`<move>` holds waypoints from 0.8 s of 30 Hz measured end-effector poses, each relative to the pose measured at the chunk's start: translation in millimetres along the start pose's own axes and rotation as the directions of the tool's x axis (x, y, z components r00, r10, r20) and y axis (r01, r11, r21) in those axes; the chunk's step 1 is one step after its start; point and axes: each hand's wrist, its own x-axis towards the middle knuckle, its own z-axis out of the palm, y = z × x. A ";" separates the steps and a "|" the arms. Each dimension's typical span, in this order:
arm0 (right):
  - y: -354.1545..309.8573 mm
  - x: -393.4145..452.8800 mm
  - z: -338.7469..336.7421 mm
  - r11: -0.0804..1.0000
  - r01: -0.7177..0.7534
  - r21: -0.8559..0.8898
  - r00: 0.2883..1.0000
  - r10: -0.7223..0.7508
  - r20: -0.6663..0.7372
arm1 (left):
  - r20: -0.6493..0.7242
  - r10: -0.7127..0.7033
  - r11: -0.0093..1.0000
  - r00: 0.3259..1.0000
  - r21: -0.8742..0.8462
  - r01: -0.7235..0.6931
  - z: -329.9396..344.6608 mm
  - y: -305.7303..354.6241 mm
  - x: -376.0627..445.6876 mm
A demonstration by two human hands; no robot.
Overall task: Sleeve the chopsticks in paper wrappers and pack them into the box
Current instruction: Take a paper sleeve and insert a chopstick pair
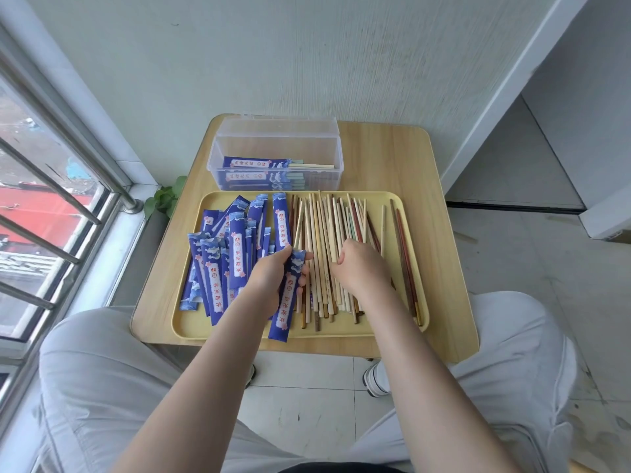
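While the head camera looked down over the person's knees, the left hand (273,278) was closed around one blue wrapper (286,298), thumb on top and fingers underneath. That wrapper lay with its long axis running from the near edge of the tabletop (382,155) toward the far edge, tilted a little, its upper end poking out past the fingers and its lower end overhanging the near rim of the yellow tray (191,322). Which end was the open mouth could not be told.

Just beside it, the right hand (362,268) was curled knuckles-up on the loose chopsticks (327,233), fingertips tucked down among them as if pinching one or two; whether it actually gripped any was hidden under the hand. The chopsticks lay side by side in the tray's right half, nearly parallel to the held wrapper. So the coming move looked to turn on little rotation: a pair lifted by the right hand would need mainly a short sideways carry to the left to line up with the wrapper.

Spare wrappers (225,254) were heaped in the tray's left half. Sleeved pairs (263,170) already lay crosswise in the clear box (276,145), which stood at the far edge beyond the tray, left of centre, its lid open. Most of the task seemed left to do.
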 end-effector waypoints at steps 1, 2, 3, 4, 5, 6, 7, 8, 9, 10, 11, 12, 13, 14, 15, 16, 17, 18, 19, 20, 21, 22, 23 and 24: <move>-0.8 0.3 0.3 1.000 -0.002 0.004 1.000 0.002 0.004 | -0.004 -0.004 1.000 1.000 -0.011 0.003 0.3 -1.0 0.2; -0.9 1.0 1.0 1.000 -0.002 0.019 1.000 0.002 0.008 | -0.007 -0.007 1.000 1.000 -0.018 0.007 0.1 -2.2 0.3; -0.1 1.3 0.6 0.999 0.002 0.044 1.000 -0.003 0.013 | -0.009 -0.008 1.000 1.000 -0.022 0.008 0.0 -2.8 0.6; 0.6 1.3 0.3 0.997 0.010 0.078 1.000 -0.011 0.021 | -0.010 -0.008 1.000 1.000 -0.024 0.007 -0.4 -3.4 0.9; 0.8 1.0 -0.4 0.994 0.021 0.110 0.999 -0.024 0.030 | -0.010 -0.006 1.000 1.000 -0.028 0.006 -0.6 -3.5 0.7; 0.6 -0.2 -1.1 0.991 0.031 0.130 0.998 -0.037 0.044 | -0.011 -0.005 1.000 1.000 -0.029 0.005 -0.7 -3.7 0.7; -0.6 -1.6 -1.9 0.991 0.040 0.130 0.997 -0.048 0.062 | -0.010 -0.007 1.000 1.000 -0.031 0.006 -0.4 -3.6 0.4; -2.5 -3.3 -2.0 0.993 0.048 0.111 0.996 -0.056 0.074 | -0.011 -0.011 0.999 1.000 -0.031 0.010 0.1 -3.5 -0.1; -4.7 -4.7 -1.1 0.995 0.049 0.081 0.995 -0.055 0.077 | -0.010 -0.018 0.999 1.000 -0.033 0.017 1.0 -3.3 -0.5; -7.4 -5.7 0.2 0.998 0.048 0.046 0.996 -0.051 0.072 | -0.007 -0.024 0.999 1.000 -0.036 0.024 1.4 -2.9 -1.3; -10.1 -6.5 1.6 0.999 0.042 0.003 0.997 -0.043 0.064 | -0.001 -0.030 0.999 1.000 -0.038 0.030 2.1 -2.5 -1.5; -13.4 -6.9 2.8 0.999 0.033 -0.044 0.998 -0.030 0.059 | 0.005 -0.036 0.999 0.999 -0.040 0.036 2.4 -2.0 -1.9; -16.7 -7.5 3.5 0.996 0.021 -0.085 0.998 -0.016 0.060 | 0.007 -0.040 0.998 0.999 -0.044 0.040 2.4 -1.8 -1.7; -20.0 -8.1 3.9 0.993 0.012 -0.115 0.998 -0.005 0.059 | 0.008 -0.043 0.998 0.999 -0.050 0.043 2.3 -1.9 -1.7; -23.1 -8.5 4.6 0.990 0.005 -0.138 0.998 0.003 0.058 | 0.010 -0.045 0.997 0.999 -0.057 0.046 1.9 -2.1 -1.6; -26.1 -8.6 5.0 0.988 -0.001 -0.157 0.998 0.010 0.059 | 0.010 -0.048 0.997 0.999 -0.063 0.048 1.3 -2.4 -1.5; -29.2 -8.9 5.3 0.984 -0.004 -0.178 0.998 0.016 0.064 | 0.010 -0.050 0.996 0.999 -0.068 0.051 0.8 -2.6 -1.2; -31.9 -9.6 5.7 0.979 -0.003 -0.205 0.997 0.018 0.069 | 0.010 -0.052 0.996 0.999 -0.072 0.052 0.2 -3.1 -1.0; -34.5 -10.1 6.5 0.973 -0.001 -0.232 0.997 0.018 0.072 | 0.012 -0.052 0.996 0.999 -0.075 0.053 -0.2 -3.3 -0.7; -36.5 -10.4 7.5 0.968 0.000 -0.250 0.997 0.019 0.073 | 0.014 -0.053 0.996 0.998 -0.077 0.054 -0.3 -3.5 -0.9; -37.9 -10.1 8.6 0.967 -0.002 -0.254 0.997 0.021 0.071 | 0.016 -0.053 0.995 0.998 -0.079 0.054 -0.2 -3.6 -1.0; -39.1 -9.4 9.3 0.969 -0.008 -0.245 0.997 0.026 0.069 | 0.017 -0.051 0.995 0.999 -0.080 0.052 -0.2 -3.4 -1.3; -39.8 -9.0 10.2 0.974 -0.016 -0.228 0.997 0.033 0.069 | 0.017 -0.048 0.996 0.999 -0.079 0.049 -0.2 -3.6 -1.3; -40.3 -8.8 10.3 0.978 -0.029 -0.206 0.997 0.044 0.068 | 0.018 -0.045 0.996 0.999 -0.077 0.046 -0.2 -3.8 -1.5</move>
